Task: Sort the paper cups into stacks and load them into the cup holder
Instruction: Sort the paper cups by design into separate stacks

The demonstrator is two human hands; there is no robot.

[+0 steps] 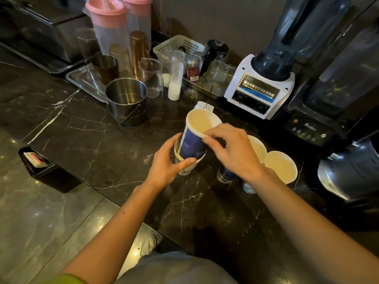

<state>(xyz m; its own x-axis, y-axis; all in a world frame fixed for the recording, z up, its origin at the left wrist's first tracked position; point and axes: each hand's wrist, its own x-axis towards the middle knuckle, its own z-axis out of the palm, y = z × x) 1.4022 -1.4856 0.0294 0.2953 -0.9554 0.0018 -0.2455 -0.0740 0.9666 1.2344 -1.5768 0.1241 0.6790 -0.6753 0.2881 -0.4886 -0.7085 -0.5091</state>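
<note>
A blue paper cup (192, 143) with a cream inside sits tilted, partly nested in a lower cup (185, 168) on the dark marble counter. My left hand (167, 160) grips the lower cup around its rim. My right hand (231, 148) pinches the blue cup's near rim. Two more open cups (257, 147) (282, 167) stand to the right, partly behind my right wrist. Another cup's blue base (225, 175) shows under my right hand. No cup holder can be made out.
A steel pot (127, 100) stands left of the cups. Behind it are measuring jugs, glasses, pink-lidded pitchers (108, 23) and a white basket (178, 46). Blenders (264, 78) (320, 111) line the right. A black tray (38, 162) lies at the counter's left edge.
</note>
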